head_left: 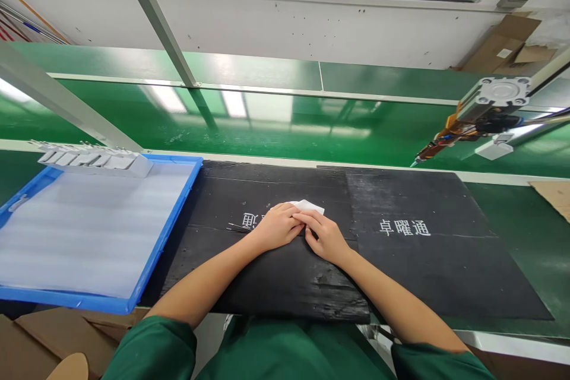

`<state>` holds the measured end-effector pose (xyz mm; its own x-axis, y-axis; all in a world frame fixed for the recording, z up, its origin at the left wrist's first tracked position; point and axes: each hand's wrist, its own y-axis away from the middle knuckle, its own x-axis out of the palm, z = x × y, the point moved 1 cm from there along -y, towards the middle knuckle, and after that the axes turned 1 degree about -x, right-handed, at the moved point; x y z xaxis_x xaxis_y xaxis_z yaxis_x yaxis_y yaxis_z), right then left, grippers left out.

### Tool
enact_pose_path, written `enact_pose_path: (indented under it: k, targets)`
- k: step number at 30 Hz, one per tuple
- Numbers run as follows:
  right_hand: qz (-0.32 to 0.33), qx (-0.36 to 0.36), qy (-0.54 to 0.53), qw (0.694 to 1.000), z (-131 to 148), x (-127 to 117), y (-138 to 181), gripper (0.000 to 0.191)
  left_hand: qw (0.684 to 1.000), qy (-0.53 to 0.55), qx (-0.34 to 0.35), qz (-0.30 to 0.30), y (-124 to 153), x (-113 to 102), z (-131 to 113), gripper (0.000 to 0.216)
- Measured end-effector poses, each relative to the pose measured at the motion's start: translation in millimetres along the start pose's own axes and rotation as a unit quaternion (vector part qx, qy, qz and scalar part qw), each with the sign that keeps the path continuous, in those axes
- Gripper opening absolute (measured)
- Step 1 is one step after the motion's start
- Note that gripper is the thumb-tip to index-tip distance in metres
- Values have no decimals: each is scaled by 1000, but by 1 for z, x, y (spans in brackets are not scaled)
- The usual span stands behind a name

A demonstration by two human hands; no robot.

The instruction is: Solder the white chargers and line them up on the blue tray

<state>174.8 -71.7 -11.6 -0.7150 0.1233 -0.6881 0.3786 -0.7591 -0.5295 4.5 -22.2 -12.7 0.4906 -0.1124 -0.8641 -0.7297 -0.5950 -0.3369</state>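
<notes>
My left hand (279,227) and my right hand (324,236) meet over the black mat (285,285), fingers bent and touching. A white piece with a pointed corner (310,206), like a folded cloth or wipe, shows beyond the fingers, under my right hand's fingertips. Thin dark leads or pins (238,227) stick out to the left of my left hand. What they belong to is hidden by that hand, whose fingers are closed. White printed characters on the mat are partly covered by my left hand.
On the left lies a blue tray (167,222) lined with a white sheet; a row of white blocks with thin leads (95,160) sits at its back edge. A mounted tool with a pointed tip (439,142) hangs at right, over a second black sheet (427,273). Cardboard (503,41) is behind.
</notes>
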Motion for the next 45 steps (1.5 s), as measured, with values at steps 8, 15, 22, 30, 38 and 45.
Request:
enact_pose_path:
  k: [8,15,22,30,38,45]
  targets:
    - [-3,5,5,1000,0,1,0,51,1000,4,4,-5,0,0,0,18]
    - [-1,9,9,1000,0,0,0,49,1000,4,5,-5,0,0,0,18]
    - [8,17,16,1000,2,-1,1,46,1000,0,6,-4,0,0,0,19]
    - [-5,1,-1,1000,1,-2,-1,47,1000,3,6,-8,0,-2,-1,17]
    - [-17,-23,-9,1000,0,-1,-2,49,1000,0,6,5,0,0,1,16]
    - [-14,-27,-14,999,-1,-1,-1,51,1000,-9,14,5,-1,0,1,17]
